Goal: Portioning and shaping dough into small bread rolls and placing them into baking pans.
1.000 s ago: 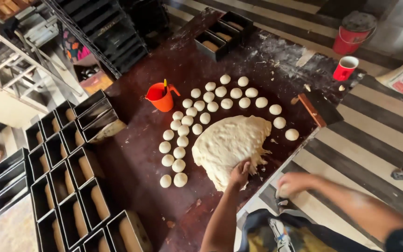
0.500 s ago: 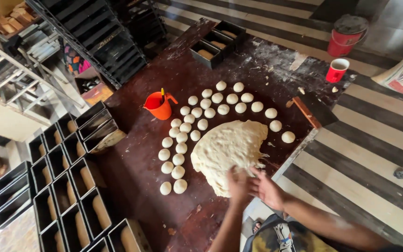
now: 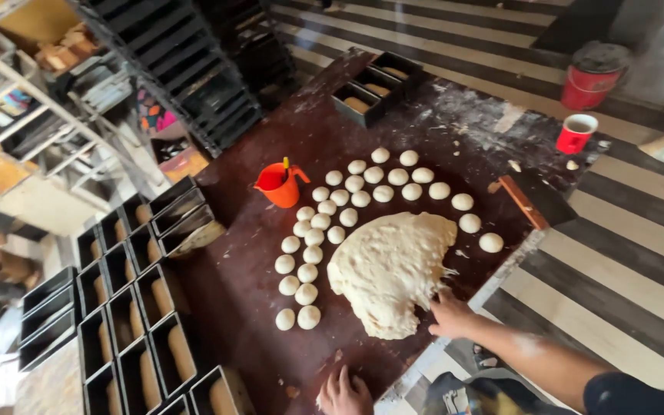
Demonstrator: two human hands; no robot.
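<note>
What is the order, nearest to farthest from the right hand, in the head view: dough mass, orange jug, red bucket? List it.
From the right hand:
1. Dough mass, touching it, just left.
2. Orange jug, up left, past the dough balls.
3. Red bucket, top right, on the floor.

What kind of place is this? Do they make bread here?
Most likely a bakery workroom. A big mound of dough lies on a floured brown table, with many small dough balls set around it, and black loaf tins stand alongside, some already holding dough.

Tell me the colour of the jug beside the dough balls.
Orange; the jug shows clearly in the head view.
</note>
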